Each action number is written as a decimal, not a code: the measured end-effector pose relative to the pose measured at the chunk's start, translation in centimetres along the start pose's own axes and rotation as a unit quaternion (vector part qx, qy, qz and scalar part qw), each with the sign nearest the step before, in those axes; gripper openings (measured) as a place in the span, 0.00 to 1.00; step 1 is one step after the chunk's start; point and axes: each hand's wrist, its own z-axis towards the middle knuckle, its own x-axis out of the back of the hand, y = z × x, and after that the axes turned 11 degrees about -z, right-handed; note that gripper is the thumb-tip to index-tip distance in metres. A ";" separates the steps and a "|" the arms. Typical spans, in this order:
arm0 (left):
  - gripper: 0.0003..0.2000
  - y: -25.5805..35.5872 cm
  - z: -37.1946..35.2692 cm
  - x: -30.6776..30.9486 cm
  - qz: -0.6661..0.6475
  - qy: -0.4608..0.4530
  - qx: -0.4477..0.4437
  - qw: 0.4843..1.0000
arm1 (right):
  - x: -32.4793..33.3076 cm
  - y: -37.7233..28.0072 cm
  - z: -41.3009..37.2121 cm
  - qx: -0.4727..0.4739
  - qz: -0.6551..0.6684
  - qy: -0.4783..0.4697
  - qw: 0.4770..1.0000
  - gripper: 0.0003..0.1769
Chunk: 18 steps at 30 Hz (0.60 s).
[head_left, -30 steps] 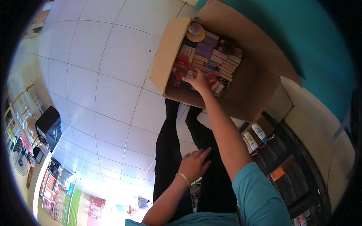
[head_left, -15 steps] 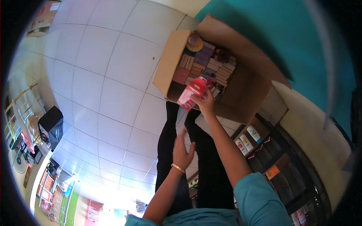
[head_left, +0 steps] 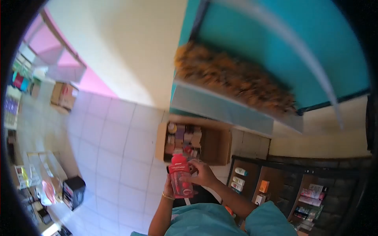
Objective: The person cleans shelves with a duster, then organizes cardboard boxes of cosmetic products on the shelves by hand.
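Observation:
A red pack with a clear lower part and white print point(head_left: 181, 177) is held upright in front of my body, above the open cardboard box. My left hand point(head_left: 168, 187), with a bracelet at the wrist, is closed around the pack's left side. On the other side, my right hand point(head_left: 202, 174) has its fingers bent against the pack's upper right edge. Behind it stands the cardboard box point(head_left: 215, 146), its left part filled with several small packed cartons point(head_left: 185, 135). The exact kind of item inside the red pack cannot be made out.
A dark shelf unit point(head_left: 252, 167) with bottles and boxes stands at the right. Above the box, a ledge point(head_left: 220, 104) carries a brown, shaggy strip point(head_left: 232, 74). Another carton point(head_left: 65, 96) and a black bag point(head_left: 74, 190) are on the left, on the tiled floor point(head_left: 122, 157).
The red pack has come out from over the box towards my body. My left hand, free before, now holds it too. The view has tilted up, showing the wall and ledge.

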 end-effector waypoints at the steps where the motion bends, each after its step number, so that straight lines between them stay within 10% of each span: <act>1: 0.42 0.3 -0.1 -2.0 -0.023 -0.032 -0.016 0.999 | 1.8 -2.0 -0.2 0.133 -0.174 0.143 0.965 0.24; 6: 0.37 2.6 -1.0 -10.9 -0.055 -0.113 -0.080 0.989 | 15.3 -6.9 -0.8 0.185 -0.170 0.487 0.837 0.23; 9: 0.36 4.2 -2.2 -16.3 -0.092 -0.059 -0.187 0.976 | 24.7 -5.5 0.4 0.165 -0.346 0.484 0.787 0.30; 12: 0.34 5.2 -2.7 -19.2 0.012 -0.210 -0.197 0.957 | 27.4 1.5 2.5 0.072 -0.545 0.415 0.725 0.32; 16: 0.34 5.7 -3.9 -21.4 0.010 -0.284 -0.243 0.927 | 25.2 -0.7 -0.1 0.049 -0.441 0.217 0.870 0.24; 18: 0.34 6.1 -4.9 -22.0 0.020 -0.271 -0.270 0.924 | 20.4 -3.7 -4.2 0.043 -0.246 0.279 0.927 0.20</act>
